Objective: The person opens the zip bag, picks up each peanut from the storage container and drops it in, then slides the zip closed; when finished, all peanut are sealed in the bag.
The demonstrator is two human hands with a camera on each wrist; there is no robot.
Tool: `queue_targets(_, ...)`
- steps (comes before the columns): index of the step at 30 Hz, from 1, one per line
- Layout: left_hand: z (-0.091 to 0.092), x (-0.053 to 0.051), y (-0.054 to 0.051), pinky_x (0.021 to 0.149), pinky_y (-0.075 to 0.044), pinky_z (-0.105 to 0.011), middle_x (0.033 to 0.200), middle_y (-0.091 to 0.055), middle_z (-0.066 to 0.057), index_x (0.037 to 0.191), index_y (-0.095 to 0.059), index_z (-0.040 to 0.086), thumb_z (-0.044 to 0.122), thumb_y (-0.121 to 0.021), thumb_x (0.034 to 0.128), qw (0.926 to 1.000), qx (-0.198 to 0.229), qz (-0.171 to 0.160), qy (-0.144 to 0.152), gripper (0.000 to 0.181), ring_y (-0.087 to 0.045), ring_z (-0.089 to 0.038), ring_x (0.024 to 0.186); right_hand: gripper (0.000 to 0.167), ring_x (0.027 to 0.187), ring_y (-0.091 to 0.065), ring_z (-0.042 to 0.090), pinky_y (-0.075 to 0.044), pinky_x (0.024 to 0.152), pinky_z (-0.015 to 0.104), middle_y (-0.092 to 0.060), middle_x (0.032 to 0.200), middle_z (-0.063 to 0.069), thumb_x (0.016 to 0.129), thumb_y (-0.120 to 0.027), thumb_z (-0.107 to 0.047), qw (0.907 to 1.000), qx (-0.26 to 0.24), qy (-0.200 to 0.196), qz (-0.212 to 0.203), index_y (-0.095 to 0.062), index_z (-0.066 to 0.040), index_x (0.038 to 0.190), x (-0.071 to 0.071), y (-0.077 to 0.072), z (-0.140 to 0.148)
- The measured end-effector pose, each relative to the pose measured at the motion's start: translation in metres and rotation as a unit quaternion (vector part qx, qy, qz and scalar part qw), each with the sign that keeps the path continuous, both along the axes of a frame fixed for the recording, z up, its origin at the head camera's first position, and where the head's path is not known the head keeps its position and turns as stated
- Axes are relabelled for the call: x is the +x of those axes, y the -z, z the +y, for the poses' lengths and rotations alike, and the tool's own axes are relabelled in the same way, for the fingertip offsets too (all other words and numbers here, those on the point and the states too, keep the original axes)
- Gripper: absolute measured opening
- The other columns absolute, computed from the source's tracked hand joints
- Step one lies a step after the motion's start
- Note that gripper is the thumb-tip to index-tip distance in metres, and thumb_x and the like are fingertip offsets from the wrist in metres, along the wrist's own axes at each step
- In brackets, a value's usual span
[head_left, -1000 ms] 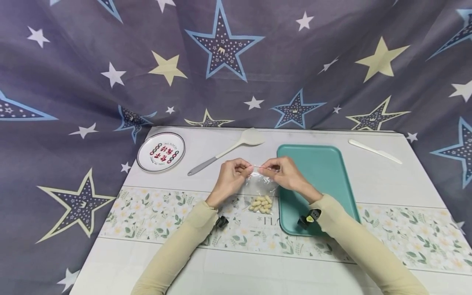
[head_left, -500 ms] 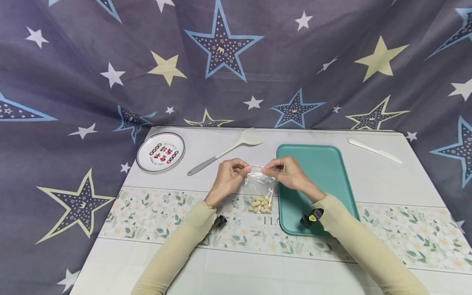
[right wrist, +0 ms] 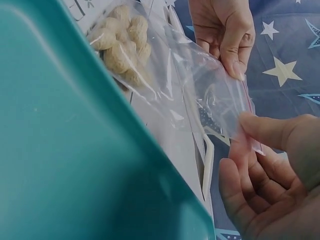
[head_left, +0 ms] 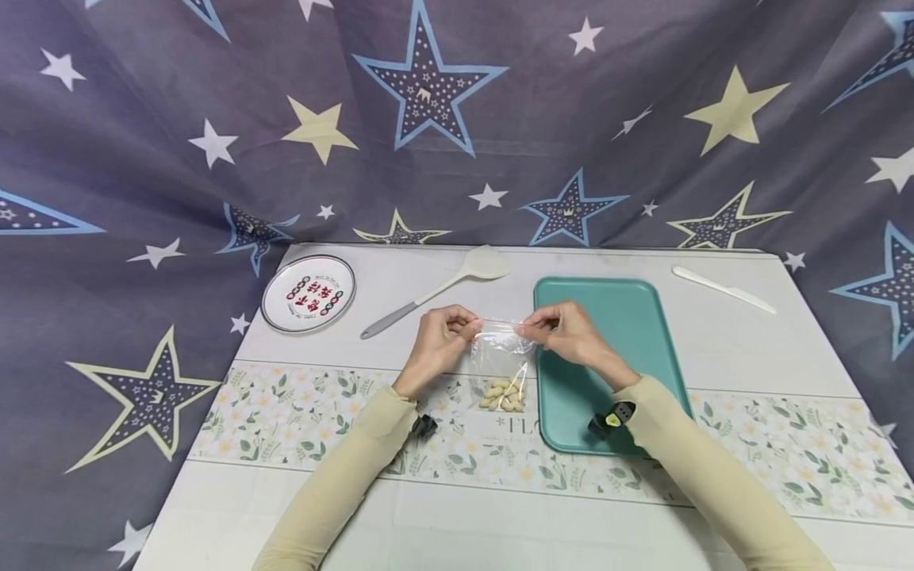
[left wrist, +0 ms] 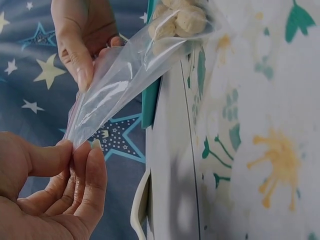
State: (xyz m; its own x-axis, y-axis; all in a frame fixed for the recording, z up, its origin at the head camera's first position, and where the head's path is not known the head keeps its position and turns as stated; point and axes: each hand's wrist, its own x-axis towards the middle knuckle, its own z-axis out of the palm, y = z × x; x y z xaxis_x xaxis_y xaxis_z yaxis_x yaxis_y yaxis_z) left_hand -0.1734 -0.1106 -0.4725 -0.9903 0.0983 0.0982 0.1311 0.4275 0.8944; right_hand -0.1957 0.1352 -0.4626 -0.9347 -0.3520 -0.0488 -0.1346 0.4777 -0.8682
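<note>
A clear zip bag (head_left: 500,357) with a red line along its top edge hangs between both hands. Peanuts in their shells (head_left: 502,395) lie at its bottom; the right wrist view shows several peanuts (right wrist: 122,45) close up. My left hand (head_left: 443,341) pinches the bag's top left corner between thumb and fingers. At the other end of that edge, my right hand (head_left: 567,337) pinches the top right corner, the thumb (right wrist: 270,130) pressing on the plastic near the red line. The top edge is stretched straight between them. Whether the zip is fastened I cannot tell.
A teal tray (head_left: 643,341) lies under the right forearm, just right of the bag. Behind the left hand is a spatula (head_left: 443,289) with a grey handle. A white printed plate (head_left: 309,294) sits far left, a white knife (head_left: 723,289) far right.
My right hand has slid to the right along the bag's top edge, away from the left hand, and the edge between them is longer and straighter. The left hand has shifted slightly left.
</note>
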Motion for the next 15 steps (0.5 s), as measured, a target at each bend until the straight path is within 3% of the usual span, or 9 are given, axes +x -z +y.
queue_targets(6,0.000,-0.001,0.002,0.064,-0.052,-0.019,0.084,-0.077,-0.014,0.098,-0.077,0.003,0.014,-0.075,0.0970,0.9999,0.000,-0.011,-0.006,0.012,-0.065,-0.008,0.065,0.022,0.069,-0.069,0.028,-0.061,0.064,0.039,-0.077,0.085,0.022,0.094,-0.080,-0.024,0.9999,-0.008,0.004,-0.012,-0.081,-0.002,0.096,-0.001,0.004,0.008)
queue_targets(9,0.000,-0.002,0.003,0.063,-0.051,-0.019,0.084,-0.077,-0.014,0.097,-0.077,0.002,0.014,-0.075,0.0971,0.9999,0.003,-0.013,-0.006,0.012,-0.065,-0.009,0.065,0.022,0.069,-0.070,0.031,-0.061,0.064,0.040,-0.077,0.085,0.022,0.094,-0.080,-0.025,0.9998,-0.009,0.008,-0.017,-0.081,-0.003,0.096,-0.002,0.007,0.011)
queue_targets(15,-0.002,-0.004,0.007,0.063,-0.053,-0.020,0.085,-0.077,-0.016,0.097,-0.078,0.001,0.013,-0.075,0.0963,0.9998,0.006,-0.013,-0.011,0.012,-0.073,-0.026,0.071,0.023,0.072,-0.072,0.034,-0.060,0.063,0.038,-0.078,0.083,0.018,0.094,-0.080,-0.028,0.9997,0.001,0.015,-0.020,-0.082,-0.005,0.096,-0.003,0.010,0.010)
